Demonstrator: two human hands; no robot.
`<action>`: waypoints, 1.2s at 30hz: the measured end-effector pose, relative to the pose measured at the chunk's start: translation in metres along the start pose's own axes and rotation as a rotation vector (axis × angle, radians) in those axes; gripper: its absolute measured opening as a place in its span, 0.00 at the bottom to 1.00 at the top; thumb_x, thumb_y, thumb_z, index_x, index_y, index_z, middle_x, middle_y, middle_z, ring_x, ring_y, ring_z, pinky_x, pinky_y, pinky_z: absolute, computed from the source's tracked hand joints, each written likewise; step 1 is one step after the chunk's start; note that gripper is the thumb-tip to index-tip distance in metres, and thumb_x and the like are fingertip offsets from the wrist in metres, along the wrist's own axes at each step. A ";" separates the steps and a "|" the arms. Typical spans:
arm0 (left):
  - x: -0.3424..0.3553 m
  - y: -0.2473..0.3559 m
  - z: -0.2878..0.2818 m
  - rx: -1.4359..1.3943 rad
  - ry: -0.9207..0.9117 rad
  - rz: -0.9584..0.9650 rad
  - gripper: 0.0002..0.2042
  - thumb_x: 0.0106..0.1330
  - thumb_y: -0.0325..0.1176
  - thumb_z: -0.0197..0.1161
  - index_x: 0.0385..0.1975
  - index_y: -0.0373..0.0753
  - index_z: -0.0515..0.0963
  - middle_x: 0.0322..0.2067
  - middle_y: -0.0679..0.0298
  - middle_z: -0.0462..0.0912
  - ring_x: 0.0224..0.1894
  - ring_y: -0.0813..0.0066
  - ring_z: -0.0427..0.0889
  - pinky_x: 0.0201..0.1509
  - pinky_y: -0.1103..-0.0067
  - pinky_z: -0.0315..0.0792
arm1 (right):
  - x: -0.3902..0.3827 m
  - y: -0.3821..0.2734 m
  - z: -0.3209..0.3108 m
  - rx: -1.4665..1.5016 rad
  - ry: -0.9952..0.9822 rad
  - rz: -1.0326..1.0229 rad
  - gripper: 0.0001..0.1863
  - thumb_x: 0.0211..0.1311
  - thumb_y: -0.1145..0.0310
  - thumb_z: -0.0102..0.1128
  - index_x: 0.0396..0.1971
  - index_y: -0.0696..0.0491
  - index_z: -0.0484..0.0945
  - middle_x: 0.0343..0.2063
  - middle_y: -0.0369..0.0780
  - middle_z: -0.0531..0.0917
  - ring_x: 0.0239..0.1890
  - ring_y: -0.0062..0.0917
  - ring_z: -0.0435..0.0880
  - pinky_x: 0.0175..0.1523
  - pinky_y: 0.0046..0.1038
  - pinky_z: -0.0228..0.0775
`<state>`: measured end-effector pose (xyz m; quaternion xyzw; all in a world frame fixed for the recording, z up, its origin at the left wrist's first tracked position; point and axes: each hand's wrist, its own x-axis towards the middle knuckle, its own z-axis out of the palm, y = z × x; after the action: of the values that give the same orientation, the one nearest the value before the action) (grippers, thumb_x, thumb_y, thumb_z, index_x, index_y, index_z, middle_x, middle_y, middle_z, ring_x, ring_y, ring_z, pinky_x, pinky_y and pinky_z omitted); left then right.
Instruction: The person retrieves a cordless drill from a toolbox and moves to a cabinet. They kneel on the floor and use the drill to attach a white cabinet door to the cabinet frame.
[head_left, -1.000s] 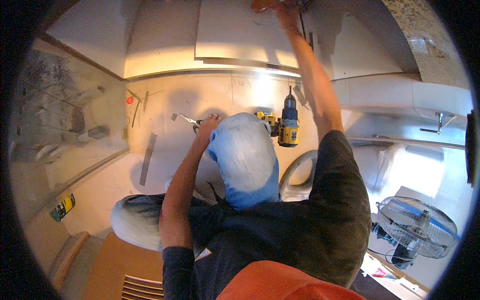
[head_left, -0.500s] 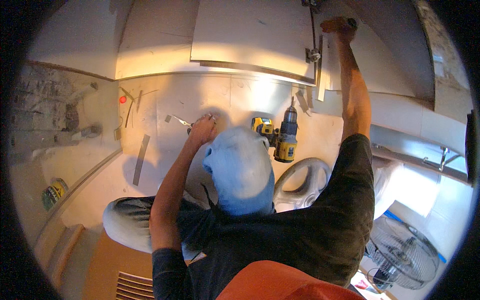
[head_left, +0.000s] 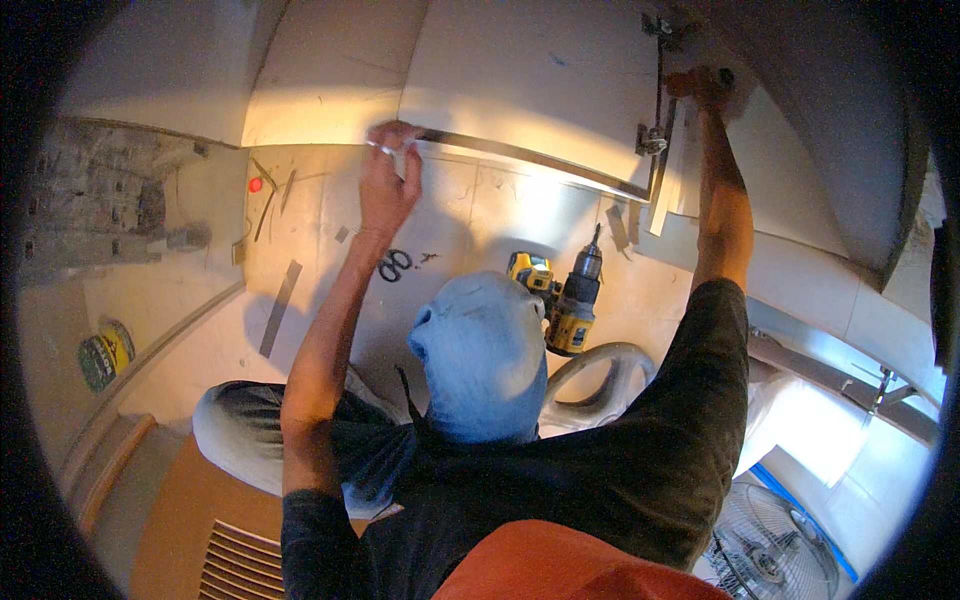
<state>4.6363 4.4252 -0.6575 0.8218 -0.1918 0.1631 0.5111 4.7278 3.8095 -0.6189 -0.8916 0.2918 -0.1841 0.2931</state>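
Note:
My left hand (head_left: 391, 185) is raised at the lower left corner of a pale cabinet door panel (head_left: 530, 85). Its thumb and fingers close around the corner, with something small and whitish at the fingertips that I cannot make out. Beyond the panel's right edge, my right arm is stretched far out. There my right hand (head_left: 704, 90) is curled beside a dark round thing (head_left: 725, 76), too dim to name. Metal hinges (head_left: 652, 140) sit along that edge. Dark-handled scissors (head_left: 394, 265) lie on the floor below my left hand.
A yellow and black cordless drill (head_left: 575, 310) lies in front of my knee, beside a grey wheel-like ring (head_left: 600, 375). Dark strips (head_left: 281, 308) are scattered on the floor. A tape roll (head_left: 106, 355) is at left, a fan (head_left: 770, 555) at lower right.
My left hand has left the scissors on the floor and moved up to the panel's corner. My right hand stays beyond the panel's right edge. The whole view has shifted slightly.

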 end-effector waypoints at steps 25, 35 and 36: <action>0.078 -0.078 0.023 -0.215 -0.387 -0.521 0.20 0.67 0.48 0.53 0.23 0.35 0.72 0.16 0.62 0.71 0.22 0.70 0.68 0.30 0.68 0.65 | -0.216 0.009 0.023 0.104 0.040 -0.297 0.25 0.55 0.44 0.64 0.24 0.55 0.82 0.21 0.43 0.83 0.26 0.32 0.81 0.34 0.34 0.70; 0.074 -0.029 0.006 -0.339 -0.445 -0.549 0.23 0.68 0.50 0.55 0.14 0.39 0.69 0.15 0.66 0.69 0.21 0.74 0.66 0.30 0.70 0.64 | -0.208 0.024 0.002 0.139 0.166 -0.276 0.22 0.61 0.51 0.62 0.41 0.58 0.81 0.37 0.40 0.84 0.39 0.29 0.80 0.49 0.29 0.68; 0.074 -0.025 0.005 -0.358 -0.445 -0.549 0.23 0.68 0.49 0.55 0.14 0.39 0.69 0.15 0.66 0.69 0.21 0.74 0.66 0.30 0.70 0.64 | -0.209 0.016 -0.006 0.119 0.089 -0.225 0.23 0.61 0.51 0.62 0.42 0.57 0.80 0.38 0.40 0.84 0.41 0.30 0.80 0.50 0.29 0.68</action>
<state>4.7137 4.4198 -0.6443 0.7557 -0.0965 -0.1976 0.6169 4.5587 3.9278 -0.6570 -0.8906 0.1914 -0.2724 0.3099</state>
